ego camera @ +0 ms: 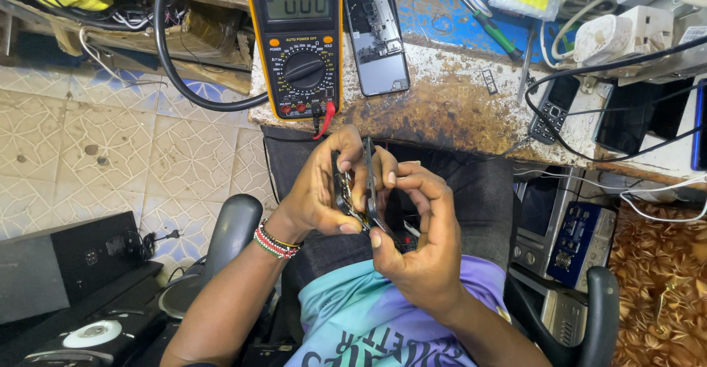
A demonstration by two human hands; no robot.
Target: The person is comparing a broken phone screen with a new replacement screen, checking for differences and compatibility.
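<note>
My left hand (320,186) and my right hand (416,231) together hold an opened smartphone (369,183) edge-on above my lap. The left hand grips the half with exposed circuit parts; the right thumb and fingers pinch the thin dark panel. A beaded bracelet (274,242) circles my left wrist. On the worn bench edge ahead lie a yellow multimeter (298,39) with red and black leads and another opened phone body (377,39).
A small keypad phone (551,109), tweezers and a green-handled screwdriver (493,28), a white power adapter (615,35) and black cables sit on the bench at right. Electronic boxes (567,238) stand under it. Chair armrests (232,227) flank me; tiled floor lies left.
</note>
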